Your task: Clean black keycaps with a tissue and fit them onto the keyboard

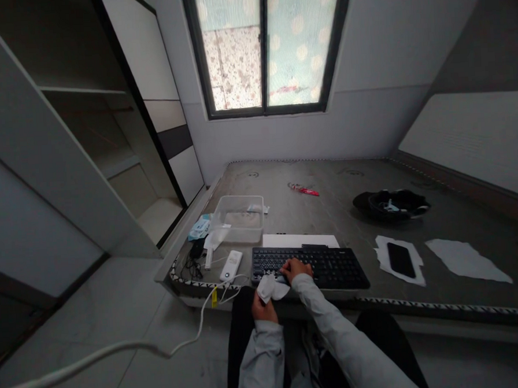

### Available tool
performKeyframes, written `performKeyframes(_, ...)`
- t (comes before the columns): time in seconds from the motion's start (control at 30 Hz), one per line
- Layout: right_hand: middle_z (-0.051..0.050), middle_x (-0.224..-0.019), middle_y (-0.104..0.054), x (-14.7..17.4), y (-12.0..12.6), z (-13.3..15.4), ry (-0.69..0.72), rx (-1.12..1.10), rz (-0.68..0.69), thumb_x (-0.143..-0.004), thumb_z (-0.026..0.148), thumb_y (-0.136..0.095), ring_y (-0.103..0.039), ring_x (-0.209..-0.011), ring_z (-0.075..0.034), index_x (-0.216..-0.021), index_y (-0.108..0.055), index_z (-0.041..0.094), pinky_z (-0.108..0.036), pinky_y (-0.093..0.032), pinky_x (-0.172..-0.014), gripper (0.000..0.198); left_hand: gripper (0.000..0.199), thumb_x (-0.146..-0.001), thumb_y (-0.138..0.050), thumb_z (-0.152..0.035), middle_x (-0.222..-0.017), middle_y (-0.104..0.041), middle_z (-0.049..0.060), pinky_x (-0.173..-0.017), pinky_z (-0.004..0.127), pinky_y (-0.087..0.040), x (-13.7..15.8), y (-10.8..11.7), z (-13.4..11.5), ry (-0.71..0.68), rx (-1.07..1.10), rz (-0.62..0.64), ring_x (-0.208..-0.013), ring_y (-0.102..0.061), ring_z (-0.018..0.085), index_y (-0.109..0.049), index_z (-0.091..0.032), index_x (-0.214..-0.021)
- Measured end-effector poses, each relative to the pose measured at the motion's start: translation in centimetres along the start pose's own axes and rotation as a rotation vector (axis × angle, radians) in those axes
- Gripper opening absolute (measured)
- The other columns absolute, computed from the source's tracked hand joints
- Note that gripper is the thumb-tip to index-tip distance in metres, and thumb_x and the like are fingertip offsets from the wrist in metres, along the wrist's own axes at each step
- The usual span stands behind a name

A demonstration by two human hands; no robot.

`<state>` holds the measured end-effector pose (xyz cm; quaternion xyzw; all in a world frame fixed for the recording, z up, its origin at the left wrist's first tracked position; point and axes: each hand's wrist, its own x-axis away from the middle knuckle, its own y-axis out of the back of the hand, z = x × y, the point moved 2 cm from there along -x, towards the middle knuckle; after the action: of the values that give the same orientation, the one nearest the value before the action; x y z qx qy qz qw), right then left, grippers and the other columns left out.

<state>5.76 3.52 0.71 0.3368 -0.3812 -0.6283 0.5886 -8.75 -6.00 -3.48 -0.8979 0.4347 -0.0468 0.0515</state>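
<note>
While the L hand (264, 309) grasps a crumpled white cloth (270, 288) just off the near edge of the black kbd (341, 268), the R hand (296, 268) is over the keys, left of the kbd's middle, fingers bent & fingertips down near the front rows; can't tell if it's pinching anything. Kbd lies flat along the front edge of a grey padded surface (275, 178), w/ a white strip (283, 239) right behind it, partly hidden. L of kbd: a white device (231, 266) lying flat, white cable (203, 313) near its lower end, running down past the edge & off toward the lower L; a yellow tag (214, 297) hangs nr the edge. Behind that, a clear plastic box (261, 235), w/ blue-and-white packaging (199, 227) & a tangle of black cord (194, 268) on its L side. R of kbd: a dark phone (400, 260) on a white sheet (381, 246), then a 2nd white piece (468, 259) farther R, apart from it. Black cap (366, 203) sits behind the phone, small pale stuff inside, too small to ID. Red item (306, 190) lies farther back, well apart from the kbd, toward the window (263, 55).
</note>
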Motion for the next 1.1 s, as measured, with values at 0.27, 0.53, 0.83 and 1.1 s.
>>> performKeyframes(0.27, -0.003, -0.088, -0.071, 4.8, 1.2, -0.9, 0.134, -0.145, -0.123, -0.084, 0.036, -0.055, -0.061, -0.089, -0.020, -0.079, -0.066, 0.023, -0.035, -0.030, -0.081, 0.018, 0.034, -0.059, -0.065, -0.030, -0.091, -0.075, 0.016, -0.082, 0.044, -0.055, 1.3, 0.6, -0.1, 0.009, -0.092, 0.204, -0.092, -0.070, 0.033, -0.072, -0.013, -0.089)
performKeyframes(0.53, -0.006, -0.084, -0.073, 17.9, 0.0, -7.2, 0.132, -0.594, -0.094, -0.082, 0.055, -0.052, -0.068, -0.074, -0.021, -0.099, -0.071, 0.023, -0.030, -0.054, -0.069, 0.041, 0.038, -0.059, -0.070, -0.040, -0.100, -0.075, 0.016, -0.094, 0.048, -0.052, 4.2, 0.8, -2.5, 0.038, -0.108, 0.403, -0.101, -0.068, 0.036, -0.076, -0.014, -0.086)
performKeyframes(0.83, -0.010, -0.093, -0.077, 24.4, 2.4, -9.8, 0.161, -0.752, -0.286, -0.073, 0.068, -0.055, -0.071, -0.072, -0.024, -0.099, -0.074, 0.027, -0.031, -0.058, -0.067, 0.052, 0.037, -0.067, -0.069, -0.040, -0.099, -0.076, 0.011, -0.089, 0.038, -0.055, 13.9, 1.2, -7.1, 0.062, -0.240, 0.748, -0.096, -0.070, 0.029, -0.076, -0.019, -0.096)
performKeyframes(1.1, -0.002, -0.061, -0.071, 24.5, 3.9, -9.4, 0.149, -0.648, -0.196, -0.075, 0.072, -0.048, -0.063, -0.051, -0.018, -0.080, -0.074, 0.028, -0.025, -0.051, -0.051, 0.052, 0.030, -0.065, -0.068, -0.047, -0.077, -0.076, 0.009, -0.072, 0.035, -0.058, 15.9, 1.8, -7.7, -0.025, -0.462, 0.694, -0.076, -0.070, 0.026, -0.077, -0.021, -0.077)
